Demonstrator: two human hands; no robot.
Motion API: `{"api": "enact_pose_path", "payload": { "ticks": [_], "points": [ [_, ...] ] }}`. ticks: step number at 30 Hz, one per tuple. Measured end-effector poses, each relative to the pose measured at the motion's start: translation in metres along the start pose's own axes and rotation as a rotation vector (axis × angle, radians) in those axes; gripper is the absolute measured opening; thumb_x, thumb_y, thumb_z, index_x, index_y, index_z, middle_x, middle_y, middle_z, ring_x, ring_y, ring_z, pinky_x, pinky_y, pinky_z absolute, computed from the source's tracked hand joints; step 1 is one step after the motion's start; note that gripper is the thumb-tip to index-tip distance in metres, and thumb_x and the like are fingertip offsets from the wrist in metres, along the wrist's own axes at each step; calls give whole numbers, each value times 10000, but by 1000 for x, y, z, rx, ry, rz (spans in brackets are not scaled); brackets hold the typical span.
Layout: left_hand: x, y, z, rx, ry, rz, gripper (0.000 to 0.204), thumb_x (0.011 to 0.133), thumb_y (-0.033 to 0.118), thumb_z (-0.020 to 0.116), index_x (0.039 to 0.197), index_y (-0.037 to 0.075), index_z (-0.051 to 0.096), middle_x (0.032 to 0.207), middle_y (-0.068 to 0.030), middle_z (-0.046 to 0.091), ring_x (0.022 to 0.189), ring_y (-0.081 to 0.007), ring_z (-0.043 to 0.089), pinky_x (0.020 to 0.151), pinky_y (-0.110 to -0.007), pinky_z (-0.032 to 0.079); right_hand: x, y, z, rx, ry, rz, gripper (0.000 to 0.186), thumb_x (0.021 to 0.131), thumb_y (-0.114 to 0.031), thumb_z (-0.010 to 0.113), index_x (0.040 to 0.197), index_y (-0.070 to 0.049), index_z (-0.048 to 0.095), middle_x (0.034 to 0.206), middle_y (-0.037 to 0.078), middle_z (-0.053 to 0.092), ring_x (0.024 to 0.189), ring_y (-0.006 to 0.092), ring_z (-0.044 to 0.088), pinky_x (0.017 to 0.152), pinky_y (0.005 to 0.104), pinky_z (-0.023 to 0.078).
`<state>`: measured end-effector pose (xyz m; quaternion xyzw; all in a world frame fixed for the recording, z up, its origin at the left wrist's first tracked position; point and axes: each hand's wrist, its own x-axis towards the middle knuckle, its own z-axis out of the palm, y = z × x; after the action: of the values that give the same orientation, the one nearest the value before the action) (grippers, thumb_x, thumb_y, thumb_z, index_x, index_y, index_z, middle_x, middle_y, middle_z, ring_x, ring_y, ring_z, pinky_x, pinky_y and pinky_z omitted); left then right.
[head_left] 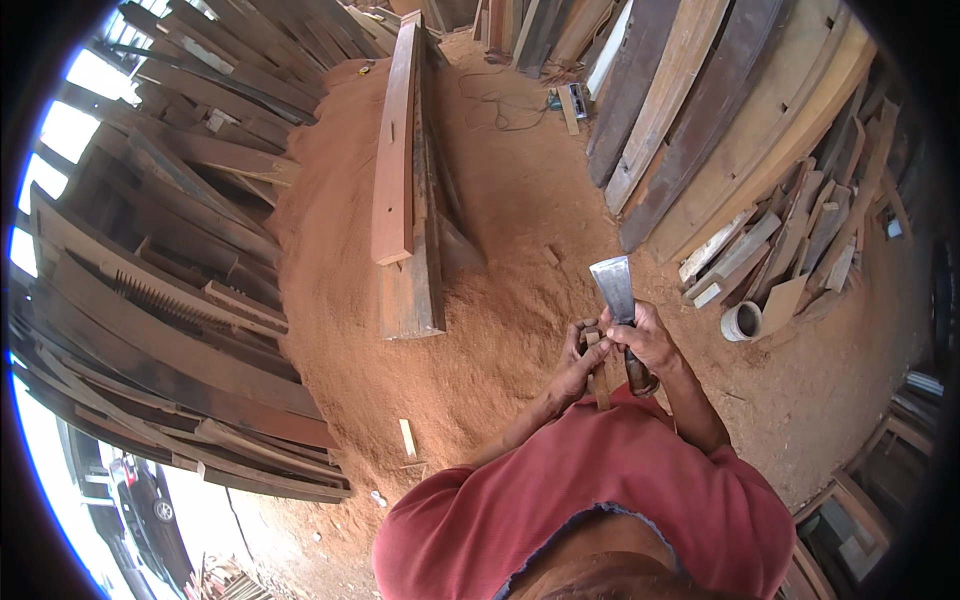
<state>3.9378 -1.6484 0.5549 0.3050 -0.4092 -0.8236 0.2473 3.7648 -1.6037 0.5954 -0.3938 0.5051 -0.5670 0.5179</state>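
Note:
In front of my chest, my right hand (650, 342) is closed around a broad-bladed chisel (616, 288). Its flared grey blade points up and away from me, and the dark handle (640, 378) runs down below my fingers. Close beside it, my left hand (578, 362) grips a small wooden stick (598, 374), its lower end near my red shirt. The fingers of both hands nearly meet at the stick's upper part, and some fingertips there are hidden. Farther off to the left, a reddish plank (396, 170) with a narrow slot lies along a heavy weathered beam (415, 305).
Sawdust (330, 250) covers the ground around the beam. Stacked boards (190, 310) line the left side, and tall planks (720, 120) lean at the right. Near offcuts stands a white bucket (741, 321). A cable (500, 108) and a power tool (577, 100) lie at the back.

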Motion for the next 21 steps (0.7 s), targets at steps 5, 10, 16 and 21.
{"api": "enact_pose_path", "payload": {
  "ticks": [5, 10, 16, 21],
  "points": [
    [67, -3, -74, 54, 433, -36, 574, 894, 436, 690, 1273, 107, 410, 1051, -74, 519, 969, -180, 523, 788, -352, 479, 35, -58, -34, -32, 135, -62, 148, 849, -97, 624, 976, -24, 604, 718, 10, 581, 562, 69, 525, 497, 233, 440],
    [119, 69, -85, -551, 126, 107, 762, 873, 686, 557, 1378, 129, 434, 1208, -243, 543, 1064, -377, 595, 938, -573, 503, 130, -65, -93, -358, 301, 132, 299, 919, -312, 636, 1004, -30, 589, 690, 7, 562, 540, 70, 503, 468, 239, 423],
    [223, 143, -66, -856, 11, 271, 736, 897, 704, 491, 1361, 133, 468, 1176, -261, 569, 1035, -403, 609, 882, -560, 526, 232, -9, -161, -175, 321, 226, 275, 961, -331, 608, 963, -57, 583, 702, 7, 565, 521, 57, 475, 449, 225, 402],
    [293, 163, -88, -652, 177, 381, 782, 882, 741, 466, 1351, 115, 493, 1129, -237, 594, 997, -371, 633, 875, -508, 553, 308, -26, -186, -202, 114, 266, 262, 961, -322, 607, 931, -63, 575, 705, 27, 593, 511, 51, 485, 445, 227, 402]
  ]
}}
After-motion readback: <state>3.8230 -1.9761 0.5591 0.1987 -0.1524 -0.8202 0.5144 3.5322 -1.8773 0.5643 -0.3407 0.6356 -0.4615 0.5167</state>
